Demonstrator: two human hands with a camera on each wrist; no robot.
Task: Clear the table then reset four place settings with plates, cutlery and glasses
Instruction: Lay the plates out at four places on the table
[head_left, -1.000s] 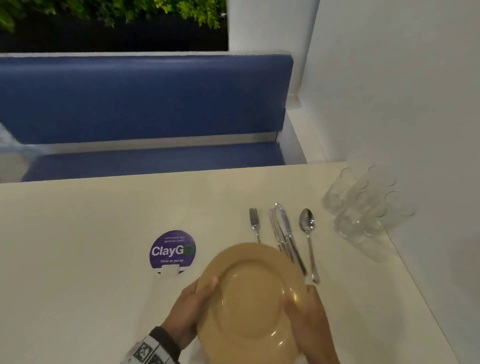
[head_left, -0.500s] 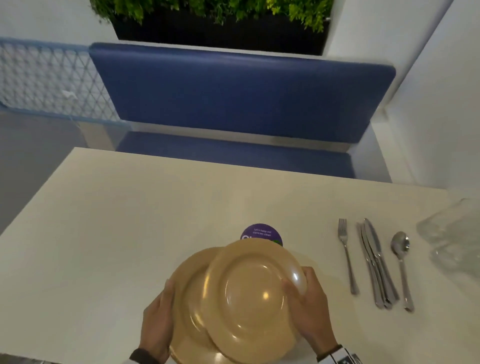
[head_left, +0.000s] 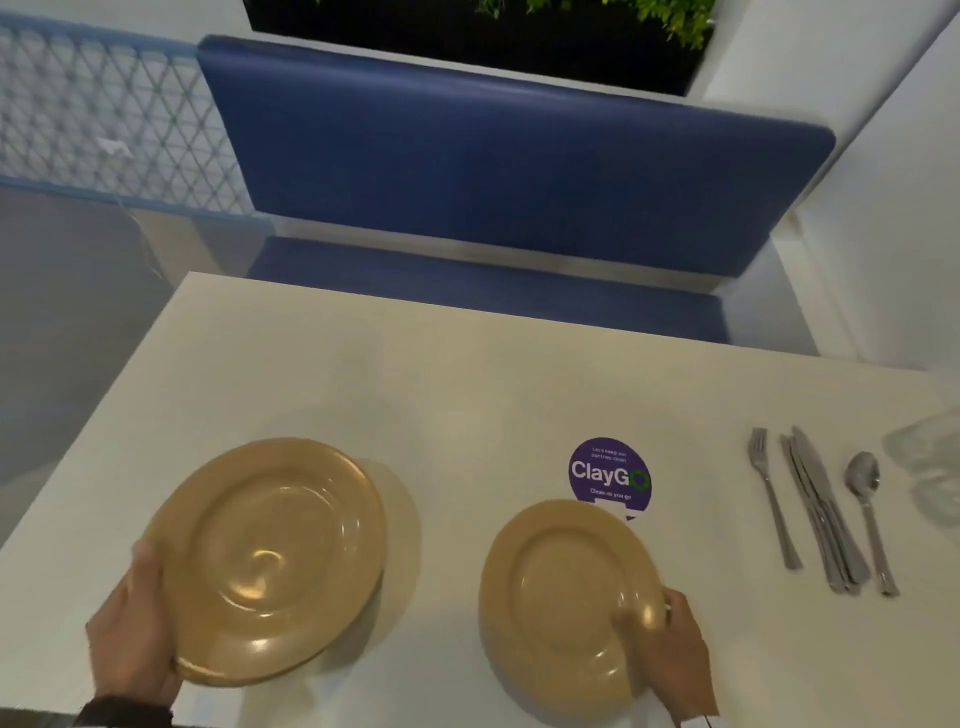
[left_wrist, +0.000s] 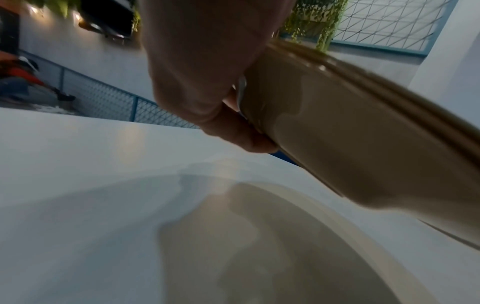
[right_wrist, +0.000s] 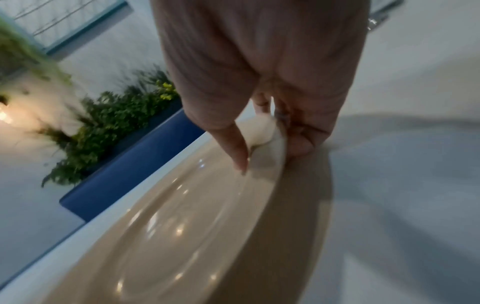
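Observation:
My left hand (head_left: 137, 618) grips the near-left rim of a tan plate stack (head_left: 270, 556), held tilted just above the white table (head_left: 467, 395) at the left; layered rims show in the left wrist view (left_wrist: 363, 133), with the left hand (left_wrist: 207, 86) curled round the edge. My right hand (head_left: 649, 639) pinches the near-right rim of a single tan plate (head_left: 561, 597), thumb on top, tilted low over the table near the front. In the right wrist view that plate (right_wrist: 168, 236) slopes away from the right hand (right_wrist: 262, 135). Whether either plate touches the table I cannot tell.
A fork (head_left: 771, 499), a bundle of knives (head_left: 823, 519) and a spoon (head_left: 867, 514) lie side by side at the right. Clear glasses (head_left: 930, 467) stand at the right edge by the wall. A purple round sticker (head_left: 609, 473) marks mid-table. A blue bench (head_left: 493, 171) runs behind.
Both hands held the plates together in front of me; now they have split them, the left carrying its plates to the left and the right keeping the top plate.

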